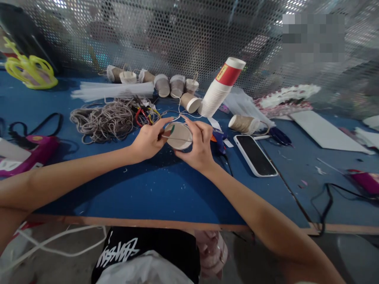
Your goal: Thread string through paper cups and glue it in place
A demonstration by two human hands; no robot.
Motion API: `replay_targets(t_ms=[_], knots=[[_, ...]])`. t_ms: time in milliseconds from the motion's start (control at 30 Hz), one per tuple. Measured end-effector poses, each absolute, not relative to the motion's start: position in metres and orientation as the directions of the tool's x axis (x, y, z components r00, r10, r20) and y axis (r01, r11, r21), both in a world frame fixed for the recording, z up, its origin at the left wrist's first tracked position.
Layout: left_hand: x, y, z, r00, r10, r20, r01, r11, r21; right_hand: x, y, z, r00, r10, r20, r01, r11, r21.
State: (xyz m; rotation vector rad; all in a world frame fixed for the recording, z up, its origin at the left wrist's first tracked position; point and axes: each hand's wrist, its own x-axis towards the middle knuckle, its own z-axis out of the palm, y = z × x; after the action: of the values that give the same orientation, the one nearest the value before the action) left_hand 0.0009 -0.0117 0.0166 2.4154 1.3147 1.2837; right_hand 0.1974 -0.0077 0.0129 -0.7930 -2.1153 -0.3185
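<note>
A paper cup (182, 134) is held over the blue table with its open mouth towards me. A thin cord (185, 139) runs across the mouth. My right hand (199, 144) is closed round the cup's right side, thumb below and fingers at the far rim. At the left rim, my left hand (149, 142) is closed in a pinch where the cord meets the cup; its fingertips are partly hidden. Something dark green (172, 128) shows just inside the rim. White string (179, 103) trails from behind the fingers towards a cord-wrapped cup (189, 102).
A tangle of grey cord (106, 120) lies left, beside red-handled pliers (141, 117). Behind stand a tilted paper-cup stack (217, 86) and several wrapped cups (162, 85). A phone (256, 156) lies right; a magenta device (35, 154) lies far left. Perforated metal (166, 39) closes the back.
</note>
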Motion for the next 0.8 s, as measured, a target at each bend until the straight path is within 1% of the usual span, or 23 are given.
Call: replay_targets(t_ms=[67,133,233,300,333,400,500,567,700,800], knots=[[0.001,-0.015,0.022,0.281,0.726,0.628,0.641,-0.629,0.440,0.200,-0.005,0.015,-0.444,0.471,0.763,0.615,0.779,-0.123],[0.000,-0.018,0.031,0.284,0.722,0.631,0.657,-0.626,0.421,0.203,-0.003,0.019,-0.452,0.495,0.743,0.553,0.808,-0.203],[-0.005,-0.015,0.043,0.295,0.698,0.653,0.675,-0.636,0.374,0.206,-0.003,0.025,-0.466,0.559,0.686,0.431,0.820,-0.376],[-0.011,-0.009,0.048,0.343,0.680,0.648,0.634,-0.677,0.375,0.208,-0.002,0.028,-0.477,0.601,0.642,0.376,0.799,-0.469],[-0.014,-0.005,0.050,0.378,0.674,0.635,0.598,-0.702,0.388,0.209,-0.002,0.029,-0.485,0.609,0.628,0.358,0.793,-0.492],[-0.019,0.002,0.049,0.441,0.657,0.612,0.506,-0.745,0.435,0.210,0.000,0.029,-0.499,0.607,0.619,0.336,0.793,-0.507],[-0.024,0.008,0.045,0.449,0.628,0.635,0.383,-0.778,0.498,0.212,0.004,0.029,-0.519,0.594,0.615,0.309,0.801,-0.513],[-0.025,0.009,0.042,0.457,0.598,0.658,0.332,-0.801,0.498,0.214,0.007,0.028,-0.539,0.591,0.601,0.303,0.801,-0.516],[-0.021,0.007,0.036,0.569,0.498,0.654,0.225,-0.860,0.458,0.218,0.011,0.027,-0.588,0.596,0.547,0.323,0.793,-0.517],[-0.018,0.005,0.028,0.595,0.486,0.640,0.185,-0.858,0.479,0.220,0.011,0.027,-0.616,0.595,0.516,0.297,0.782,-0.548]])
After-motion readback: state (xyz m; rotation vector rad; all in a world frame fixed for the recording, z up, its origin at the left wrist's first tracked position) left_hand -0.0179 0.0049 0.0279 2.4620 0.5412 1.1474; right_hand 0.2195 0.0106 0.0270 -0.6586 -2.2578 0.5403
